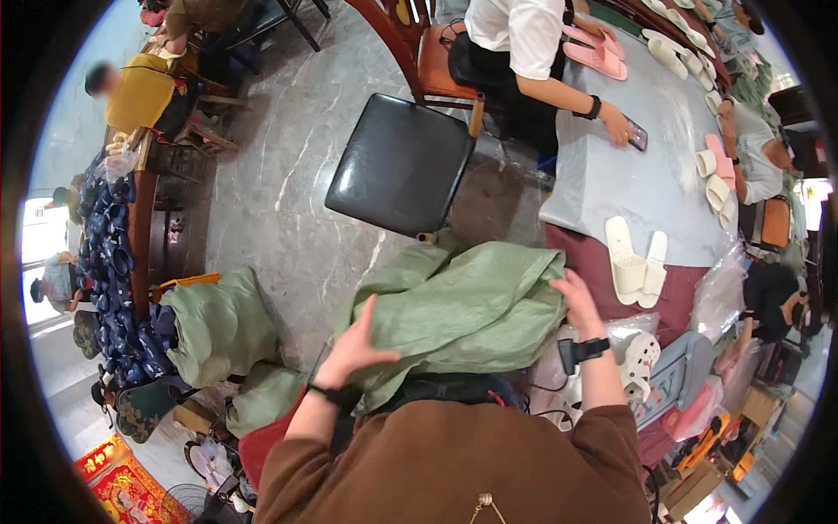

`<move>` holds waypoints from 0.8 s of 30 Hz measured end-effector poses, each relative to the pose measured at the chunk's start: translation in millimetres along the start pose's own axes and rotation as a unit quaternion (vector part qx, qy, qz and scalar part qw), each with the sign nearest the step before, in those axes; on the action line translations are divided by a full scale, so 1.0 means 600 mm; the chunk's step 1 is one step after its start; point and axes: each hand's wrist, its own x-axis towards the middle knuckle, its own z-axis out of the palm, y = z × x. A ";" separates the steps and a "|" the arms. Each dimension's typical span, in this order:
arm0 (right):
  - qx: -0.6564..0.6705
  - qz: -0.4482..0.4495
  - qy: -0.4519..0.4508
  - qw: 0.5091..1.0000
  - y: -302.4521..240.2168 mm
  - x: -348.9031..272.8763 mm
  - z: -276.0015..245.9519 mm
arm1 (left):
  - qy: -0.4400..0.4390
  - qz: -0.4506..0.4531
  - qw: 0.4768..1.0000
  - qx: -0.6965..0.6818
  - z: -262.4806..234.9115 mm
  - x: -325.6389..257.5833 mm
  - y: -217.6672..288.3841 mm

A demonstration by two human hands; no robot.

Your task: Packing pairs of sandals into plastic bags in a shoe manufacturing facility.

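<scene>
A crumpled green woven sack point(471, 306) lies spread across my lap, its folds running left to right. My left hand point(356, 351) rests against its left side, thumb and fingers spread apart, holding nothing. At the sack's right edge, my right hand point(578, 302) has its fingers bent round the green fabric; the fingertips are partly hidden. Dark bands circle both of my wrists, the right one with a boxy device point(583, 351).
Ahead stands a black-seated chair point(400, 164). On my right, a covered table point(628, 188) bears cream slippers point(635, 266) and pink slippers point(598, 52); a person there holds a phone point(638, 135). A full green sack point(223, 327) sits left, near piled dark-blue shoes point(109, 271).
</scene>
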 end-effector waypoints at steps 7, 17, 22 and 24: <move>-0.417 -0.314 0.091 0.848 -0.186 -0.191 -0.102 | -0.153 0.024 0.982 0.110 0.184 0.091 0.001; -0.390 -0.238 0.308 0.835 -0.198 -0.134 -0.261 | -0.013 0.001 0.993 -0.121 0.249 0.052 0.062; -0.448 -0.222 0.040 0.865 -0.111 -0.122 -0.035 | 0.012 -0.276 0.937 -0.215 0.239 0.030 -0.106; -0.463 -0.133 -0.112 0.869 -0.106 -0.150 0.059 | 0.008 -0.339 0.932 -0.128 0.233 0.004 -0.245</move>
